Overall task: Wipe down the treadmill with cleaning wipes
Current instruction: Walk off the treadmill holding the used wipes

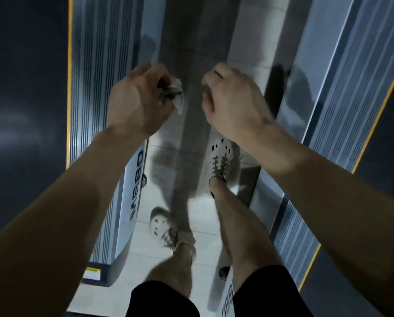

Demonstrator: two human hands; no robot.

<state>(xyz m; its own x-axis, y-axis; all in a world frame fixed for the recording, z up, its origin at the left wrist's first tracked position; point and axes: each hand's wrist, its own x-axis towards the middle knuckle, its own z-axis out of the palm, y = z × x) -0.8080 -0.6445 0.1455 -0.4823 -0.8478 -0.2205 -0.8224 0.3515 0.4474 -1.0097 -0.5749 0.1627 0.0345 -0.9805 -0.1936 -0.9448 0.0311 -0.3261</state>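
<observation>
My left hand [137,99] grips a crumpled, greyish cleaning wipe [175,92], held in the air above the floor between two treadmills. My right hand [232,104] hovers beside it with its fingers curled inward and nothing visible in them. The left treadmill [95,88] shows a dark belt, a yellow edge stripe and a ribbed grey side rail with a white end cover. The right treadmill [342,92] runs diagonally with the same ribbed rail and yellow stripe. Neither hand touches a treadmill.
A glossy tiled floor [159,243] runs between the two machines, and my legs and light lace-up shoes [221,156] stand on it. A yellow warning label [92,273] sits at the left treadmill's near end.
</observation>
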